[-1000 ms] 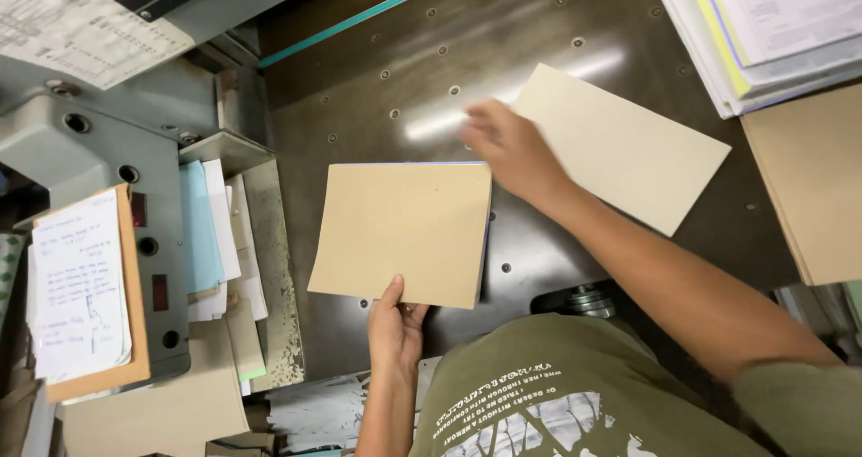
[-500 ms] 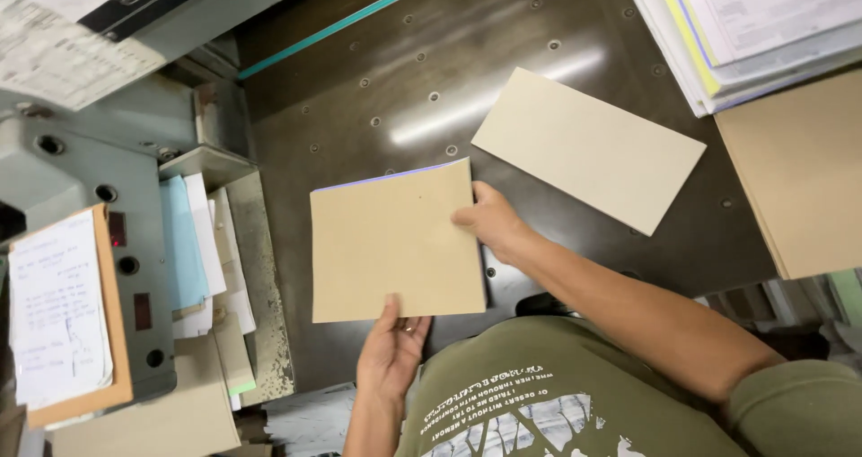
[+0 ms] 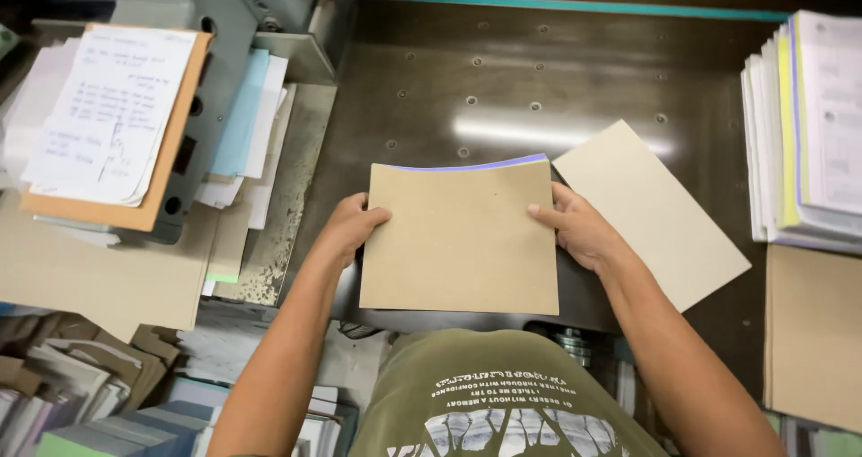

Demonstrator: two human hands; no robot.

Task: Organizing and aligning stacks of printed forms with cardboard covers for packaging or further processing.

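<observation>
I hold a thin stack with a brown cardboard cover (image 3: 460, 237) over the dark metal machine table (image 3: 539, 80). A purple sheet edge shows along the stack's far side. My left hand (image 3: 348, 228) grips its left edge, thumb on top. My right hand (image 3: 579, 228) grips its right edge. A second, paler cardboard sheet (image 3: 655, 210) lies flat on the table just right of my right hand.
A tall pile of printed papers (image 3: 808, 125) stands at the right, with brown boards (image 3: 813, 331) below it. A clipboard with handwritten sheets (image 3: 108, 116) rests on the grey machine housing at the left. Loose papers and books (image 3: 90, 403) fill the lower left.
Both hands have moved to the stack's side edges; the left was at its near edge before. The view shifted, so the stack now sits centred in front of me.
</observation>
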